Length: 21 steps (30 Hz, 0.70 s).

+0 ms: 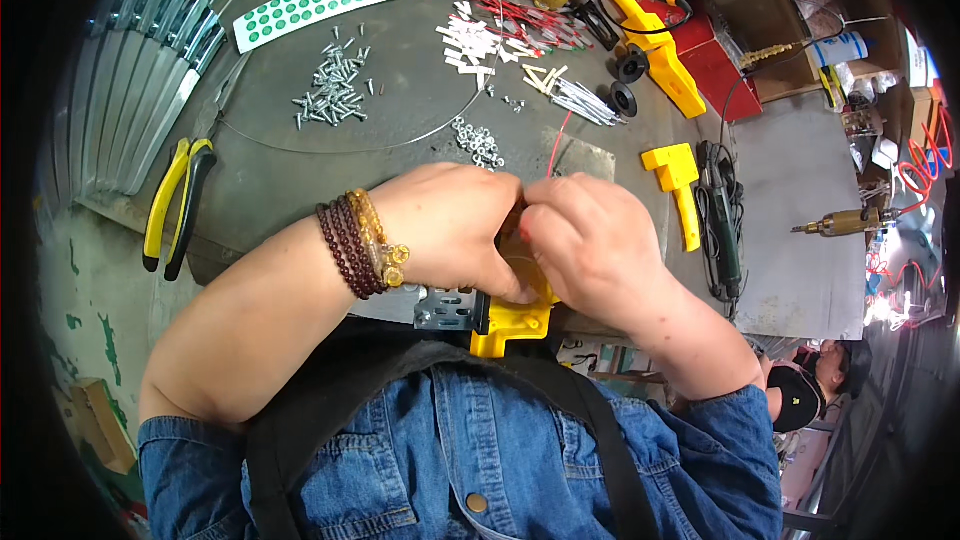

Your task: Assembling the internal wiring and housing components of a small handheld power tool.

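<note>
So the yellow case (518, 320) is right at the table's near edge, in front of the denim jacket (490, 440). Left hand (450, 225) is wrapped over it, thumb pressing down on top, fingers mostly out of sight. Right hand (598, 245) is curled up at the case's far right side, a thin red wire (560, 145) poking up past the knuckles; can't tell from here what those fingertips are pinching. A metal plate with slots (445, 308) sits just left of the case. Straight beyond the case there's a little heap of nuts (478, 143), with loose screws (333, 85) farther off to its left, and pliers (163, 205) well left of it.
</note>
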Available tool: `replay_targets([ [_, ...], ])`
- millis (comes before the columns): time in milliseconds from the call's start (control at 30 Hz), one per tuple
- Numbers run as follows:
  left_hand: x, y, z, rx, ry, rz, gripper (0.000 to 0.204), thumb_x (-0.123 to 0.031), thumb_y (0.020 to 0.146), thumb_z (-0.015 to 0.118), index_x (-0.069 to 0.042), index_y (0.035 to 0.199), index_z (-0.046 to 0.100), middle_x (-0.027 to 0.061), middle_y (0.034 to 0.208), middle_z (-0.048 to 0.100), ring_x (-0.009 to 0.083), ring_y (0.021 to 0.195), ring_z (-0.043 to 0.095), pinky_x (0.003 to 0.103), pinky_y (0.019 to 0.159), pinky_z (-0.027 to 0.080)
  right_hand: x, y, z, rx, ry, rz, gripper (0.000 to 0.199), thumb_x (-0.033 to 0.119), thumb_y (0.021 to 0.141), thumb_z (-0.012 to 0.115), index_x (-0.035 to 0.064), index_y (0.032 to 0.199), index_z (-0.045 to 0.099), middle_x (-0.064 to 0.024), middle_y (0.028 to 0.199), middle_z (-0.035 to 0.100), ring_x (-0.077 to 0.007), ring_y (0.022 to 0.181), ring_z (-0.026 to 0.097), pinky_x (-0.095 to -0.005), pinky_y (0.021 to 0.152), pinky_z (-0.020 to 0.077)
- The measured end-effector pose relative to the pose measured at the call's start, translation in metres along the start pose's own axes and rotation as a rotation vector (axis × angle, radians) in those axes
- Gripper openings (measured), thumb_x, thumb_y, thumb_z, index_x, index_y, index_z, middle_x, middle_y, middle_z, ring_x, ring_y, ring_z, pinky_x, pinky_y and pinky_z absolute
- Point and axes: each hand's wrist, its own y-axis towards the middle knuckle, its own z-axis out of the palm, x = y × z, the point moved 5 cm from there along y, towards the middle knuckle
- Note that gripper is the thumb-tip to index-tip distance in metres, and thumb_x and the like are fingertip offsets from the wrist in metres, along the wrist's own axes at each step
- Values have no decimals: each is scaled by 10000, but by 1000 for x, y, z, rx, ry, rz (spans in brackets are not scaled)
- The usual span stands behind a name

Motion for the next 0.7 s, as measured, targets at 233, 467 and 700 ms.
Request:
replay_targets([
  [233, -2, -1, 2, 48, -47, -69, 583, -472, 667, 819, 19, 926, 643, 212, 921, 693, 381, 900, 671, 432, 803, 534, -6, -2, 12, -62, 187, 63, 194, 97, 678, 652, 65, 849, 566, -80, 900, 571, -264, 800, 593, -367, 688, 513],
  [467, -3, -1, -2, 58, -12, -76, 630, -482, 681, 818, 33, 980, 612, 219, 927, 681, 392, 895, 656, 439, 792, 521, -16, -11, 19, -44, 638, 275, 209, -6, 716, 702, 65, 807, 528, -93, 968, 585, -310, 852, 614, -387, 732, 517],
  [700, 0, -1, -1, 50, 9, -86, 634, -483, 675, 820, 32, 976, 604, 229, 941, 673, 396, 914, 651, 441, 793, 518, -23, -11, 27, -44, 832, 394, 222, -27, 777, 706, 41, 776, 494, -116, 929, 561, -294, 838, 589, -364, 716, 492],
])
